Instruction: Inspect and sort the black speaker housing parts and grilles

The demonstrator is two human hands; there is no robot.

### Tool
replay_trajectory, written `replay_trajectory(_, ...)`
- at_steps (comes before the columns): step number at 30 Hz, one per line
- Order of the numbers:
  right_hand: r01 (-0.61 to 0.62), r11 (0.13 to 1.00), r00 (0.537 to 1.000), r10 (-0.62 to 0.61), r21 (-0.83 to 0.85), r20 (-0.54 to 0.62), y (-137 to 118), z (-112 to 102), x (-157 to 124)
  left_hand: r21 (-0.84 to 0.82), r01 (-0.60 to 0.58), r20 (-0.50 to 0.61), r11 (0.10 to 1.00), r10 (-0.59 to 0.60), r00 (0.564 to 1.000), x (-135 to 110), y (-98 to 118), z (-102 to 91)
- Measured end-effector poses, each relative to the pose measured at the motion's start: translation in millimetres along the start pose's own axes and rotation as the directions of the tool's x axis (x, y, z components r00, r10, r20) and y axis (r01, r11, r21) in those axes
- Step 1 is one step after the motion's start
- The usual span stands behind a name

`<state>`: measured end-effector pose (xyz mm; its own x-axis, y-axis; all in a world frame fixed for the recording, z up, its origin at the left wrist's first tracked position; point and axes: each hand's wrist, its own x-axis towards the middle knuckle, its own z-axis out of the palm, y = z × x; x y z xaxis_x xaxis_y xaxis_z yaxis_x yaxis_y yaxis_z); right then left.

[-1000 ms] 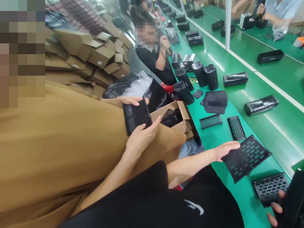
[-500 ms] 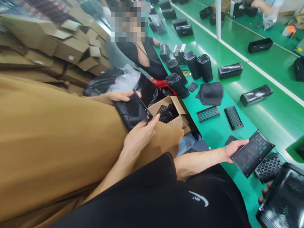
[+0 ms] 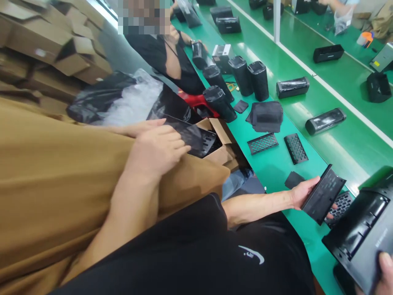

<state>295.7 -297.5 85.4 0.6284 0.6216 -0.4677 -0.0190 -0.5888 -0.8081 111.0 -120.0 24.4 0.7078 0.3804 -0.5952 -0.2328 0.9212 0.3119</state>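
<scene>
My left hand (image 3: 297, 196) is closed around the near end of a black curved speaker grille (image 3: 324, 192), held tilted just above the bench. My thumb lies along its upper edge, and fingertips show past the far edge. At the lower right, my right hand (image 3: 386, 264) grips a black speaker (image 3: 353, 223) with a glossy slotted side and a grey lettered face. Only part of this hand is in frame. Another perforated grille (image 3: 340, 207) lies partly hidden between the held grille and the speaker. A small dark sheet (image 3: 293, 180) rests beside my left wrist.
Two more grilles (image 3: 263, 143) (image 3: 295, 148) and a stack of dark sheets (image 3: 266, 116) lie on the green bench. Several upright speakers (image 3: 258, 82) stand farther along. Close on my left, a co-worker's hands (image 3: 159, 143) hold a dark panel over an open carton (image 3: 221, 155).
The grille in my left hand has tilted more edge-on. The speaker in my right hand has turned, bringing its lettered face into view. The co-worker's panel has moved over the carton.
</scene>
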Motion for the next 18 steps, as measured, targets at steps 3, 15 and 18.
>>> replay_trajectory(3, -0.085, 0.99, 0.99, 0.097, 0.113, -0.106, -24.3, 23.2, 1.8, -0.096, 0.131, 0.202, 0.987, -0.11, 0.973, 18.5, -16.9, -12.9)
replay_trajectory(15, 0.154, 0.953, 0.988, -0.155, -0.259, 0.016, -63.5, 41.2, 27.9, -0.095, -0.059, 0.222, 0.994, 0.079, 0.972, 59.1, -26.8, 0.2)
replay_trajectory(18, 0.127, 0.944, 0.99, -0.138, -0.304, -0.017, -61.6, 40.1, 39.2, -0.052, -0.23, 0.251, 0.972, 0.236, 0.939, 50.7, -18.7, 10.9)
